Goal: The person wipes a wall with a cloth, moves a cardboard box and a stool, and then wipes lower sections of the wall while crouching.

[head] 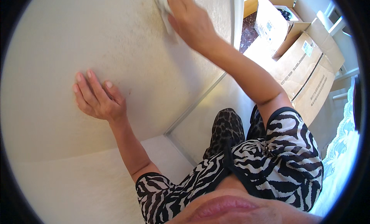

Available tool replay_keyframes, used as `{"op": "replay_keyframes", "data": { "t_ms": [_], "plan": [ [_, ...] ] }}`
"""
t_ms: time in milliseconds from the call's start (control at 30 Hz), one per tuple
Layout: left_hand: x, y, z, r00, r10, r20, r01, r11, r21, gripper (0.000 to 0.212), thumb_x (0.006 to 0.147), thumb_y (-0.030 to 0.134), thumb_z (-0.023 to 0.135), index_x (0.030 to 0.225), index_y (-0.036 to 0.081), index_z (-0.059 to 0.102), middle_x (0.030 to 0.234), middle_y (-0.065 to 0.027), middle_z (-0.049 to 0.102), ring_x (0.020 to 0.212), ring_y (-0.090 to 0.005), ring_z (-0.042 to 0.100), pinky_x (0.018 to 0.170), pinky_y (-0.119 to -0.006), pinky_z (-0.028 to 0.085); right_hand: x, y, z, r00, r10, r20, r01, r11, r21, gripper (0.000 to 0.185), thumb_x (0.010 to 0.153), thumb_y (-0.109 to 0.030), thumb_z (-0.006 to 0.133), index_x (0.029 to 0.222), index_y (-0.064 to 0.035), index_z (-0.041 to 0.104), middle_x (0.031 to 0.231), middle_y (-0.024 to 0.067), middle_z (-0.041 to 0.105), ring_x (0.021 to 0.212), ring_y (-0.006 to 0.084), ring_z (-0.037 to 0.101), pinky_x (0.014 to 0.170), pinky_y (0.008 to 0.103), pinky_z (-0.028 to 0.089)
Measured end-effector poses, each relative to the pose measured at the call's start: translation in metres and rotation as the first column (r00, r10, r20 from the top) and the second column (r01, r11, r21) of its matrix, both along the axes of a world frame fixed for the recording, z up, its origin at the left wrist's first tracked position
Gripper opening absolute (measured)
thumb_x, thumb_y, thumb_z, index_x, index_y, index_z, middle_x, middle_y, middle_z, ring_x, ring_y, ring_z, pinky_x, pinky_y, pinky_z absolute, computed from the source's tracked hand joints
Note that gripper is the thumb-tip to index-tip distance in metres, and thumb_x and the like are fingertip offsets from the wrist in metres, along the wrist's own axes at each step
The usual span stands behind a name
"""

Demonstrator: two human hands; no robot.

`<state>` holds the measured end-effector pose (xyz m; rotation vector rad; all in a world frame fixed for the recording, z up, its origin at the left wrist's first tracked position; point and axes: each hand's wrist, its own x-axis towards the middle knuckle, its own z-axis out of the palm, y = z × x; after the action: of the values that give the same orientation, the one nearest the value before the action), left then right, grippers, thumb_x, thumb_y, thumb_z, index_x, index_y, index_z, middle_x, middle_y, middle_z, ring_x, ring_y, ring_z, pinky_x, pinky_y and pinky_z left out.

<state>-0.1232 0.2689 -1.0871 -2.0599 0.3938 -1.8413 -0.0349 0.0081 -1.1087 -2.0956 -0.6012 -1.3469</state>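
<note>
My left hand (99,101) rests against a pale wall (57,50), fingers bent slightly and thumb apart, holding nothing. Higher up, my right hand (190,24) presses a white cloth (164,10) to the same wall. Part of the cloth is covered by my fingers, and its upper end runs out at the picture's top edge. Dark, mould-like specks and a yellowish-brown stain (141,24) mark the wall beside the cloth. My right arm casts a soft shadow below it.
A skirting strip (199,101) runs along the wall's foot to a corner. On the right lie opened cardboard boxes (306,76) bearing printed writing, one holding a dark object (284,14). A white door frame edge (237,21) and a lace curtain (344,146) stand nearby.
</note>
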Motion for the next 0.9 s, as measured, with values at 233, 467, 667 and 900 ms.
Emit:
{"op": "replay_keyframes", "data": {
  "t_ms": [233, 467, 667, 900],
  "plan": [
    [0.004, 0.001, -0.005, 1.000, -0.008, 0.012, 0.008, 1.000, -0.019, 0.040, 0.100, 0.028, 0.047, 0.127, 0.005, 0.064, 0.137, -0.0104, 0.057, 0.127, -0.0299, 0.047, 0.103, -0.040, 0.040, 0.014, 0.005, -0.009, 0.995, -0.027, 0.101, 0.030, 0.999, -0.030, 0.064, 0.079, 0.000, 0.061, 0.139, 0.0059, 0.040, 0.095, 0.0172, 0.054, 0.082, 0.0329, 0.059, 0.062, 0.0391, 0.051],
    [0.006, -0.003, -0.001, 1.000, -0.031, 0.007, 0.031, 1.000, 0.005, 0.039, 0.100, 0.028, 0.047, 0.127, 0.006, 0.064, 0.138, -0.0102, 0.056, 0.128, -0.0299, 0.047, 0.102, -0.040, 0.040, -0.012, -0.011, -0.081, 0.997, -0.023, -0.072, 0.020, 0.999, -0.047, 0.066, 0.078, 0.003, 0.061, 0.141, 0.0014, 0.041, 0.095, 0.0154, 0.053, 0.082, 0.0317, 0.060, 0.058, 0.0374, 0.052],
    [0.007, -0.008, -0.009, 1.000, -0.012, 0.009, 0.012, 1.000, 0.007, 0.040, 0.101, 0.028, 0.045, 0.128, 0.005, 0.063, 0.138, -0.0099, 0.055, 0.130, -0.0292, 0.044, 0.103, -0.040, 0.039, 0.008, -0.024, -0.108, 0.969, -0.168, -0.179, 0.168, 0.986, -0.016, 0.070, 0.079, 0.001, 0.061, 0.144, 0.0032, 0.036, 0.096, 0.0184, 0.053, 0.081, 0.0372, 0.059, 0.063, 0.0420, 0.053],
    [0.006, -0.008, -0.007, 1.000, -0.008, -0.003, 0.008, 1.000, 0.019, 0.040, 0.100, 0.028, 0.046, 0.129, 0.005, 0.062, 0.141, -0.0101, 0.053, 0.131, -0.0296, 0.044, 0.106, -0.041, 0.037, 0.008, -0.039, -0.144, 0.953, -0.112, -0.281, 0.144, 0.985, 0.099, 0.072, 0.081, -0.001, 0.062, 0.146, 0.0031, 0.031, 0.097, 0.0186, 0.053, 0.081, 0.0385, 0.059, 0.065, 0.0429, 0.053]
  ]
}}
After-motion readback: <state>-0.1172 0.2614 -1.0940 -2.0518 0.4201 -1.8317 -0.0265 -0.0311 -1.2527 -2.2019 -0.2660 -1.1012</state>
